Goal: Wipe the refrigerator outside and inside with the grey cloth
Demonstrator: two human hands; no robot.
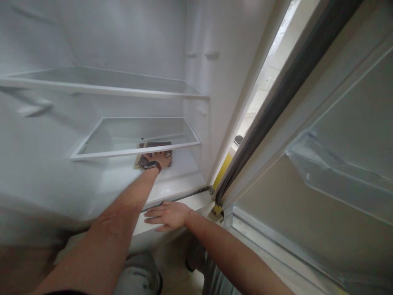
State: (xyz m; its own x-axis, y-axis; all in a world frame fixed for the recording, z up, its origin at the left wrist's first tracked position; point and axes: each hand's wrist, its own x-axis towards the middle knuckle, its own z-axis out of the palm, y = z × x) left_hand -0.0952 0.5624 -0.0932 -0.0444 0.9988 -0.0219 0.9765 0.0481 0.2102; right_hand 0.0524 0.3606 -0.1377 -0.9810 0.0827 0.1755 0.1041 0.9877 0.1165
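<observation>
The left hand [161, 159] reaches into an open refrigerator [225, 73] and lies palm down on a folded, patterned brown-grey cloth [141, 161], its fingers spread apart across the fabric rather than closed around it. The cloth lies flat on the white compartment floor [184, 162], partly beneath the lower glass shelf [107, 154], whose white front edge crosses above the wrist-side of the hand. A dark-faced wristwatch [151, 164] sits on the left wrist. The upper glass shelf [92, 87] spans the cabinet higher up. The right hand [172, 216] is at the front sill [198, 200], holding nothing, fingers extended and slightly apart; whether it touches the sill I cannot tell. To the right stands the open door [346, 90] with a clear plastic bin [340, 180].
</observation>
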